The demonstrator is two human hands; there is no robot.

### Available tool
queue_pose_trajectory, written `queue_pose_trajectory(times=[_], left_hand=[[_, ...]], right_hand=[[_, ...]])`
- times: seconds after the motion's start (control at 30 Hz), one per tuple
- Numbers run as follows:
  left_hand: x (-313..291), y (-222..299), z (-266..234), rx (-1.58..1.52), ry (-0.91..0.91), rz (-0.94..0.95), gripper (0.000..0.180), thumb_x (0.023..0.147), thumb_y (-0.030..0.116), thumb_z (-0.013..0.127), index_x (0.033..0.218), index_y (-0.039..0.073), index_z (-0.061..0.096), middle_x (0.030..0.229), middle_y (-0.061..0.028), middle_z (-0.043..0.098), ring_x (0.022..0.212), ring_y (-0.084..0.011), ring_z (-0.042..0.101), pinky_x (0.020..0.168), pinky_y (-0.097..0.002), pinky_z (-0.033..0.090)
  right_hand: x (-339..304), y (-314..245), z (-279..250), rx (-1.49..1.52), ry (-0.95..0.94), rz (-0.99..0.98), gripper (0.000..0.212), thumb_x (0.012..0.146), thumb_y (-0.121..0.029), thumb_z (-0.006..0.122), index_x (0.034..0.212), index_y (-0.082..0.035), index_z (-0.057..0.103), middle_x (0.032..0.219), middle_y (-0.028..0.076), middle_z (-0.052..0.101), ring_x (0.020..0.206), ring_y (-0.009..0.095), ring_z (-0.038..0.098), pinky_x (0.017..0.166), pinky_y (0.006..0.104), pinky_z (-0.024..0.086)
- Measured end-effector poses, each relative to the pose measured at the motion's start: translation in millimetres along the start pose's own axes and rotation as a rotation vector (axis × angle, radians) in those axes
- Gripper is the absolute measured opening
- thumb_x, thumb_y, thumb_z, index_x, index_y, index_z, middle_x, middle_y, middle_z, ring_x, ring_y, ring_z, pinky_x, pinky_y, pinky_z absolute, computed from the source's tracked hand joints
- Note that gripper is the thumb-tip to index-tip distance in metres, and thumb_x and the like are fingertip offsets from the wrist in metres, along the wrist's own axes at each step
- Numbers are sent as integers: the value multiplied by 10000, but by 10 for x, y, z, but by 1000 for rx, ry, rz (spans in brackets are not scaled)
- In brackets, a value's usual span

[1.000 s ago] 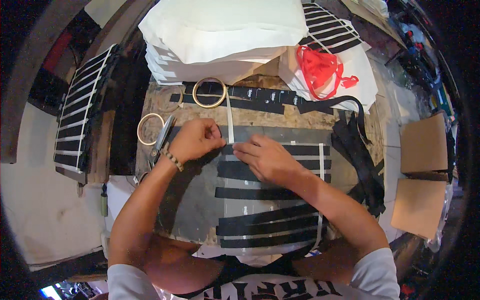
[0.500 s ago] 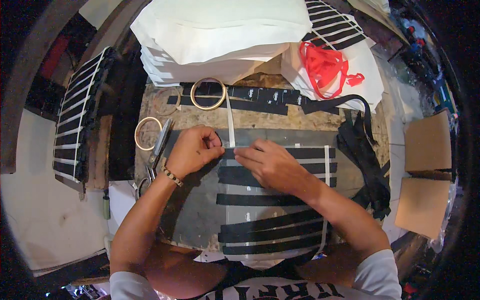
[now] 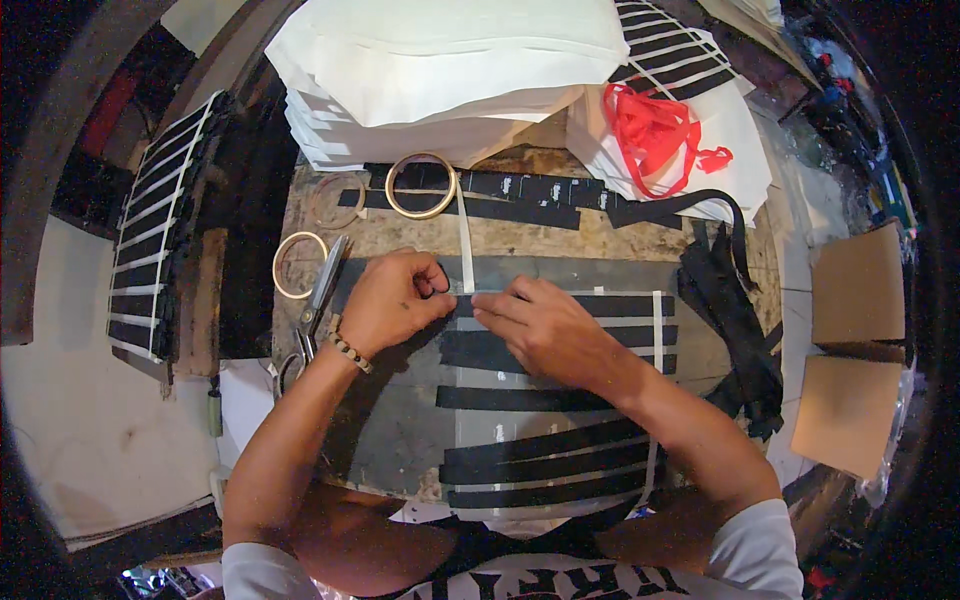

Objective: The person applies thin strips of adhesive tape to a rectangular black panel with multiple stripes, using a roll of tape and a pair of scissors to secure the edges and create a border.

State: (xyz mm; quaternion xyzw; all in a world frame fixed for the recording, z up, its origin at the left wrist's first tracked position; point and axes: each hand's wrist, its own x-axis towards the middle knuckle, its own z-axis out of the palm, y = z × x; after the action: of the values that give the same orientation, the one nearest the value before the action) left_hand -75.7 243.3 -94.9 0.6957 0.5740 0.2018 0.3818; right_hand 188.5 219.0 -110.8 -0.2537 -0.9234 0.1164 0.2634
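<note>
Several black fabric strips [image 3: 545, 401] lie in rows, their ends crossing pale tape. At the far row's left end, my left hand [image 3: 395, 300] is curled closed, thumb and fingers pinching the tip of a black strip [image 3: 625, 306]. Just right of it, my right hand [image 3: 545, 330] has its fingertips drawn together on the same strip, covering part of it. Between the hands, a narrow band of pale tape [image 3: 465, 245] runs down from a masking tape roll [image 3: 420, 214] standing beyond them. Part of what my left fingers hold is hidden.
Scissors [image 3: 326, 280] and another tape roll [image 3: 277, 265] lie left of my left hand. White sheets [image 3: 450, 60] are stacked at the back, with red ribbon [image 3: 650, 135] to their right. A black strap bundle [image 3: 730, 320] lies right; cardboard boxes [image 3: 855, 285] stand beyond.
My left hand's fingertips have drawn back very slightly from the right hand's. The whole view has shifted a few pixels; otherwise the strips and tape rolls stay put.
</note>
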Motion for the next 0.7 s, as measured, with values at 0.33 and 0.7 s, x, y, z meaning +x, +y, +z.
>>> queue_pose_trajectory(times=[0.33,0.7], left_hand=[[1,45,-23,37,4,-23,294,741,188,932,897,7,760,847,-110,709,758,-222,705,707,-360,567],[17,50,-32,12,-19,-50,269,736,167,920,872,7,751,824,-99,732,748,-207,708,706,-350,567]], right_hand=[[-2,19,-5,8,-18,4,328,863,-107,676,1157,6,767,1239,79,740,1041,257,656,885,418,558],[2,33,1,-10,-24,-18,348,846,-109,686,1170,-11,768,1229,72,732,1051,257,653,872,418,551]])
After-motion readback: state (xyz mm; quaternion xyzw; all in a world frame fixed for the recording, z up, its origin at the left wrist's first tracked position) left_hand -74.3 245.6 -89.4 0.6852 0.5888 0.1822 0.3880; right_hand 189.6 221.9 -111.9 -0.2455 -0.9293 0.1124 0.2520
